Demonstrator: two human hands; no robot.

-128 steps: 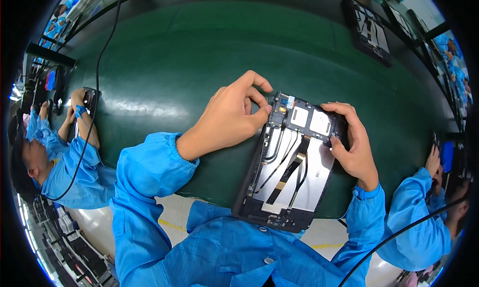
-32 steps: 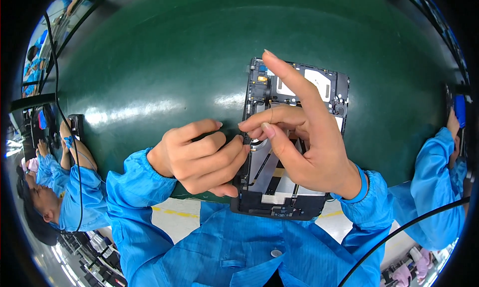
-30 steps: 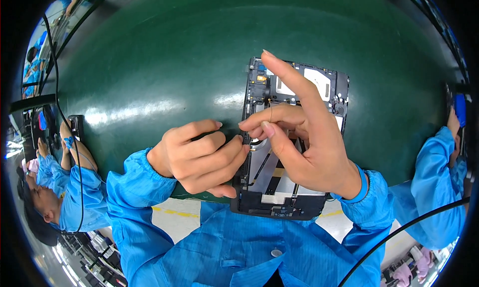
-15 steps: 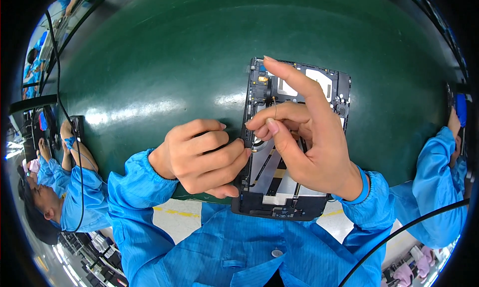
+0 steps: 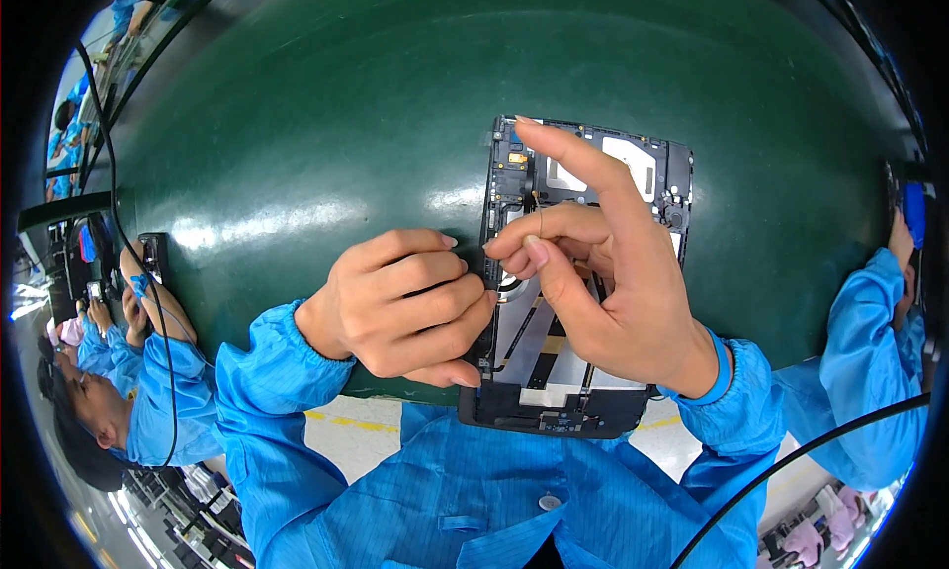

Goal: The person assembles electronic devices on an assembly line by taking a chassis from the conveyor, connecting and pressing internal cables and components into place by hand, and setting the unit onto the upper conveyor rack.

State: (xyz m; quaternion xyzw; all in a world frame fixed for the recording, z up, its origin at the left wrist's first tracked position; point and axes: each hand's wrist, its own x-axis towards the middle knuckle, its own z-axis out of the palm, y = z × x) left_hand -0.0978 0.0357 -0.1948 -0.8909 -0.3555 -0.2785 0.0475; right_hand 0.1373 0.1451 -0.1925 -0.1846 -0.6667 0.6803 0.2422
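An opened tablet [image 5: 641,383] lies before me with its inside up, showing black frame parts, pale metal plates and flat ribbon cables. Its near end reaches past the table's front edge. My left hand [image 5: 405,307] is curled against the tablet's left side, fingertips and thumb at that edge. Over the tablet's middle, my right hand [image 5: 623,262] pinches a thin wire [image 5: 542,219] between thumb and forefinger, with another finger stretched toward the far end. The palm and fingers hide much of the tablet's centre.
The green table [image 5: 297,104] spreads ahead of me. At the left sits a co-worker in a blue sleeve [image 5: 173,391], a small dark device [image 5: 152,257] near their arm. Another co-worker's sleeve [image 5: 858,312] is at the right. A black cable [image 5: 801,462] crosses the lower right.
The tablet has shifted very slightly to the left and nearer, while my left fingers have moved a little. My right hand keeps its pinch on the wire.
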